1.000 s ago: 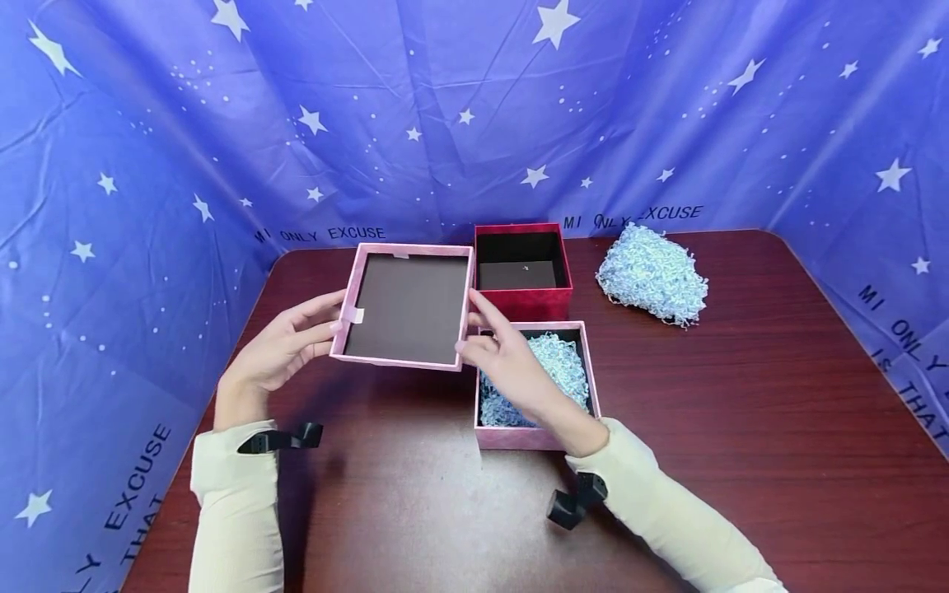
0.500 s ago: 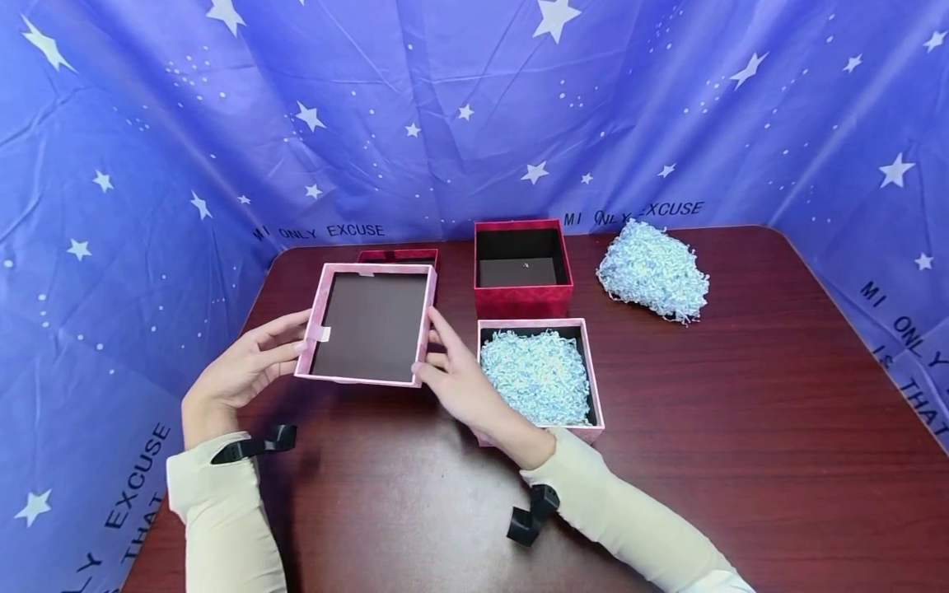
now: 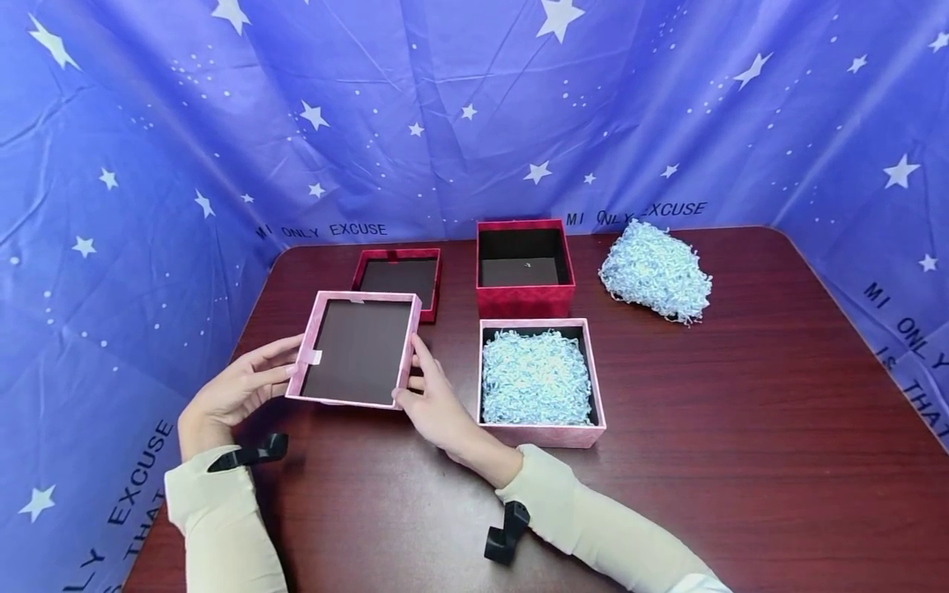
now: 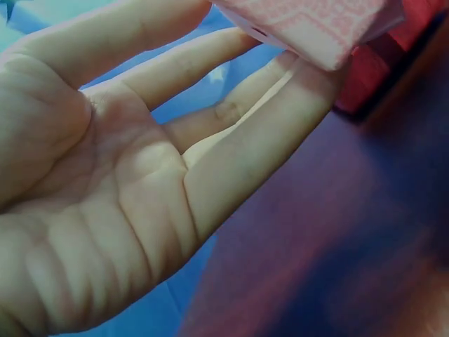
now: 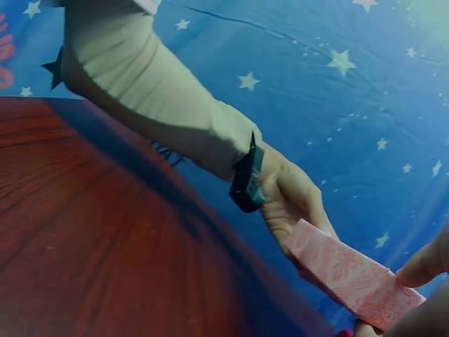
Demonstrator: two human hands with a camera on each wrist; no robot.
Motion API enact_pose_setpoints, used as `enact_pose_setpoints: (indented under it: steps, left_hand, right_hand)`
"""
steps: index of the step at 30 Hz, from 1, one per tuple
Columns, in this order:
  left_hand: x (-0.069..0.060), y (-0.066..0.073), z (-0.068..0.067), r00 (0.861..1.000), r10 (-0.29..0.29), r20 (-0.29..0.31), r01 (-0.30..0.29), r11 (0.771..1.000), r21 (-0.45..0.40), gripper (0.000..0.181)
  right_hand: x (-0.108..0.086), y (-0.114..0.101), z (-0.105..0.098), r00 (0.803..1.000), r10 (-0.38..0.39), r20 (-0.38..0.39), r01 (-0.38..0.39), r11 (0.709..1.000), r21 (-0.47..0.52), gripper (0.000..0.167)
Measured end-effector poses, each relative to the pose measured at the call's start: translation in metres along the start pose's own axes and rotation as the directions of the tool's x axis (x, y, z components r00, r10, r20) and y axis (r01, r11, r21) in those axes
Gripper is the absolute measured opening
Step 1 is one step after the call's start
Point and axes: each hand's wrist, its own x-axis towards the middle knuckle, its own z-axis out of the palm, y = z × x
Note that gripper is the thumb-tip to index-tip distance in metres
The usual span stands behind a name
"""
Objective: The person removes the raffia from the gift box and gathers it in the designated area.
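Both hands hold a pink lid (image 3: 356, 350) by opposite sides, its dark inside facing up, in front of a red lid (image 3: 400, 276) on the table. The left hand (image 3: 233, 395) supports its left side, thumb above and fingers at the edge; in the left wrist view the left hand (image 4: 133, 161) has its fingertips against the patterned pink lid (image 4: 316, 28). On the right side, the right hand (image 3: 448, 412) pinches the rim. The right wrist view shows the pink lid (image 5: 351, 277) raised over the table's edge region, between both hands.
A pink box (image 3: 544, 436) holding blue shredded paper (image 3: 535, 379) stands right of the hands. Behind it is a red box (image 3: 526, 301) with a tiny scrap inside. A pile of blue shreds (image 3: 656, 272) lies at the back right. Star-patterned cloth (image 3: 445, 82) surrounds the table.
Both hands have carried the pink lid left and toward the near side, and lower in view. The red lid behind it and the pink box's shredded paper have come into fuller view.
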Motion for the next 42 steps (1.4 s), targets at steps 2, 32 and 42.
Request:
enact_pose_setpoints:
  steps: [2,32,42]
  left_hand:
    - [-0.001,-0.006,-0.003,1.0,-0.009,0.005,0.009,1.0,-0.006,0.055]
    - [-0.007,-0.027,-0.002,0.966,-0.226,-0.128,0.241,0.963,0.119,0.043]
    - [-0.007,-0.022,0.005,0.939,-0.263,-0.22,0.31,0.927,0.213,0.049]
  right_hand:
    - [0.0,0.005,0.002,1.0,0.005,-0.008,-0.005,1.0,0.003,0.08]
    - [0.003,0.049,0.0,0.987,0.145,-0.07,-0.15,0.986,-0.071,0.068]
    - [0.0,0.045,0.003,0.983,0.159,-0.091,-0.171,0.974,-0.151,0.069]
